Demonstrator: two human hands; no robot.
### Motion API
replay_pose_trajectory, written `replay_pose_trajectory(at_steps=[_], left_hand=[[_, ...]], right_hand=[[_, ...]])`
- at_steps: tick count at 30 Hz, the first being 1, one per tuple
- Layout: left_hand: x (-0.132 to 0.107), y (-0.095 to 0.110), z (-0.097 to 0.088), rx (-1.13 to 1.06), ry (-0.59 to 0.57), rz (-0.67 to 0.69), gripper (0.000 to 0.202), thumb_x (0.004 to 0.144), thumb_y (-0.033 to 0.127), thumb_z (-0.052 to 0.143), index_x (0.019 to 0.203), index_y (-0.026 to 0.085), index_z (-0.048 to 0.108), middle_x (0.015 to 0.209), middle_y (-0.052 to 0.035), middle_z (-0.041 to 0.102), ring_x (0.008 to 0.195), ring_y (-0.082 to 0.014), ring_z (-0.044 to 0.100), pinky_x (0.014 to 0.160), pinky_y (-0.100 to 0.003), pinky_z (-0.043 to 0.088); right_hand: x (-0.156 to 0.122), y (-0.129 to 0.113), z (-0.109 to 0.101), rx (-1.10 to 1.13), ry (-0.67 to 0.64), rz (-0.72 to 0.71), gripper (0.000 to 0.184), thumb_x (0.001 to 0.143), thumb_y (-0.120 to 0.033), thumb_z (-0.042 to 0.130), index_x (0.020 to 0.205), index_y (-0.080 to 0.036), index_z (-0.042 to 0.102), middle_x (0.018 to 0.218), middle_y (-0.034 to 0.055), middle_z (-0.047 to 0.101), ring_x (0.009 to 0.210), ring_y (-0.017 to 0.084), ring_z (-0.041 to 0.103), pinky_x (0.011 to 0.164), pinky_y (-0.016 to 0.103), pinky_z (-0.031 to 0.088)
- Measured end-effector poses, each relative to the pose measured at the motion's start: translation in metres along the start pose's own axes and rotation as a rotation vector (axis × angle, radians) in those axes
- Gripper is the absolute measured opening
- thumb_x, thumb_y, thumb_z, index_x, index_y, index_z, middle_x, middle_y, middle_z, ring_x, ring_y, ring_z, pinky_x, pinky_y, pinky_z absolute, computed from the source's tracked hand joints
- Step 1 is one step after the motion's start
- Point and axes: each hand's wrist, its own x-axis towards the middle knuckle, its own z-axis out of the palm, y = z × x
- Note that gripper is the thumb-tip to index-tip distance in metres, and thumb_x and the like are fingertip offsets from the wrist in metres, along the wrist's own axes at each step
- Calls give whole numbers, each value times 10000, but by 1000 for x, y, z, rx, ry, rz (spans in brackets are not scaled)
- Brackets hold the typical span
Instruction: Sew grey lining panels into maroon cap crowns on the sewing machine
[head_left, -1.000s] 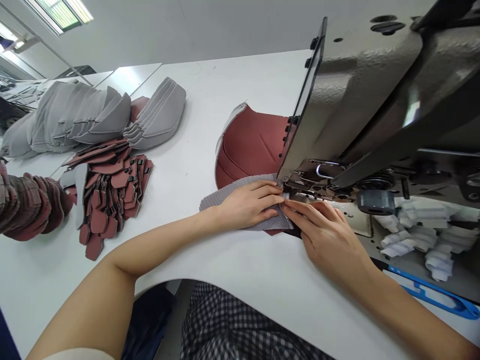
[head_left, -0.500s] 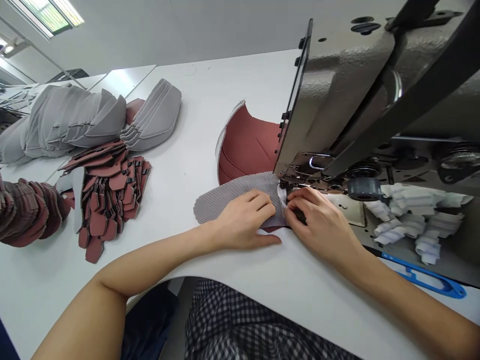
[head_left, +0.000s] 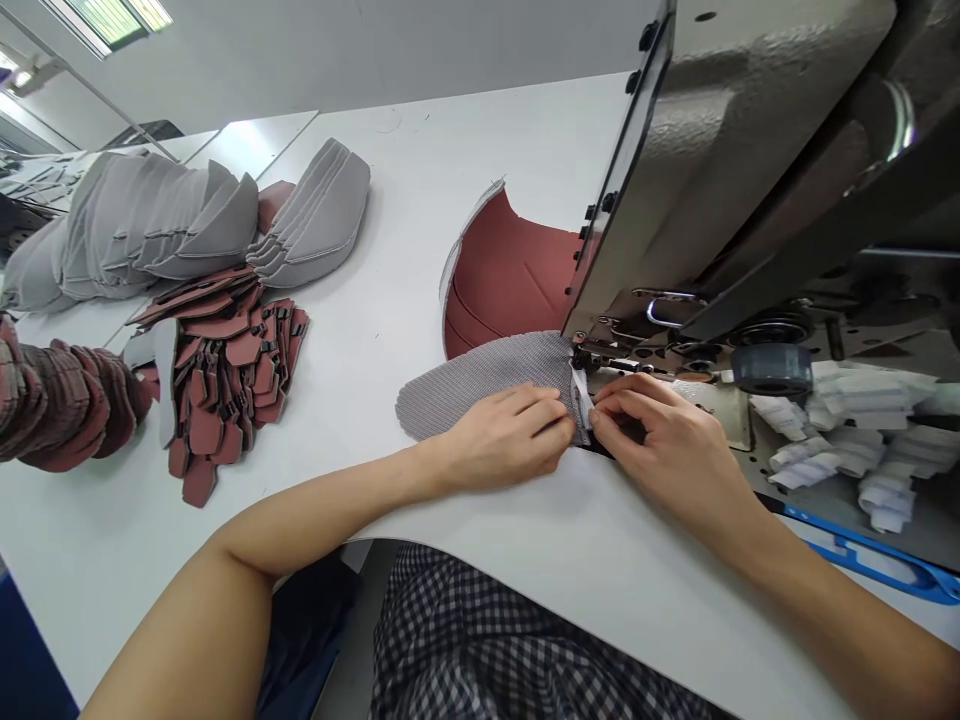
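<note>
A grey mesh fabric piece point(head_left: 480, 375), rounded at its left end, lies under the needle area of a sewing machine point(head_left: 675, 190). My left hand point(head_left: 517, 435) rests on the mesh with its fingers curled together at the right end, gripping the fabric. A narrow white strip point(head_left: 581, 390) runs along that end of the mesh. With thumb and forefinger pinched, my right hand point(head_left: 660, 430) holds the strip's edge just in front of the machine's foot. Behind the mesh stands a curved reddish panel point(head_left: 510, 270) with a pale rim, partly hidden by the machine.
On the left lie stacked grey curved panels point(head_left: 180, 215), a heap of small reddish pieces point(head_left: 225, 370) and a row of reddish rounded pieces point(head_left: 67, 405). Folded white strips point(head_left: 862, 430) lie right of the machine foot, near a blue plastic tool point(head_left: 870, 560).
My left hand has shifted right, its thumb now tucked in toward the mesh edge. The white strip shows more, pinched by my right hand. The camera view has moved slightly.
</note>
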Motion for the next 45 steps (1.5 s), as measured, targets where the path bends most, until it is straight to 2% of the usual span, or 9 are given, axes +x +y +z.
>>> replay_pose_trajectory(at_steps=[5, 14, 19, 21, 24, 27, 30, 35, 45], left_hand=[[7, 0, -6, -111, 92, -127, 169, 948, 123, 475, 951, 156, 640, 1120, -44, 758, 943, -104, 722, 837, -201, 588], [6, 4, -1, 51, -30, 60, 172, 965, 149, 500, 915, 168, 663, 1078, -16, 760, 1078, -156, 670, 941, -251, 574], [0, 2, 2, -37, -25, 85, 157, 963, 176, 512, 929, 155, 664, 1035, -48, 739, 1131, -177, 655, 1002, -265, 552], [-3, 1, 3, -130, -24, 36, 160, 969, 203, 500, 924, 169, 650, 996, -43, 727, 1116, -171, 660, 985, -267, 559], [-3, 1, 3, -259, -42, -180, 165, 988, 263, 474, 939, 182, 609, 985, -47, 696, 951, -146, 681, 808, -247, 592], [1, 0, 4, -269, -56, -298, 205, 997, 210, 450, 1157, 165, 570, 1169, -99, 651, 1035, -171, 628, 839, -290, 584], [5, -2, 6, -229, -130, -166, 303, 992, 164, 472, 1285, 140, 543, 1290, -118, 633, 1130, -206, 557, 991, -368, 542], [0, -4, 5, -176, -86, -117, 250, 997, 188, 485, 1183, 133, 642, 1198, -67, 719, 1130, -231, 579, 951, -363, 568], [-2, -16, 5, -227, -79, -74, 229, 974, 141, 492, 1112, 172, 673, 1127, -22, 750, 1237, -204, 619, 1062, -336, 540]], right_hand=[[-1, -1, -1, 39, -42, -5, 211, 925, -243, 528, 737, -222, 622, 908, -1, 638, 769, 147, 606, 680, 295, 449], [-1, -4, 1, 23, -4, -42, 220, 948, -246, 509, 749, -226, 601, 917, 26, 657, 782, 172, 621, 694, 312, 480], [-2, -6, 8, -27, 67, -200, 187, 958, -174, 511, 808, -221, 613, 926, 44, 688, 865, 192, 641, 805, 339, 519], [-1, -6, 9, -104, 51, -313, 191, 960, -146, 506, 840, -202, 642, 930, 47, 708, 860, 191, 645, 799, 339, 534], [-2, -6, 6, -206, 28, -447, 202, 955, -119, 505, 874, -175, 682, 956, 57, 727, 841, 196, 655, 804, 350, 552], [-4, -4, 0, -168, 8, -503, 209, 938, -102, 512, 966, -165, 710, 1004, 61, 737, 889, 213, 663, 867, 371, 560], [-5, 0, -8, -7, -69, -451, 236, 914, -110, 525, 958, -217, 731, 981, 9, 750, 940, 209, 676, 867, 354, 573], [-2, 11, -14, 95, -7, -188, 217, 895, -164, 548, 906, -264, 741, 994, -21, 748, 858, 179, 713, 817, 327, 599], [0, 12, -11, 74, -95, -258, 296, 922, -156, 497, 1002, -277, 755, 1066, 21, 707, 943, 190, 684, 875, 347, 571]])
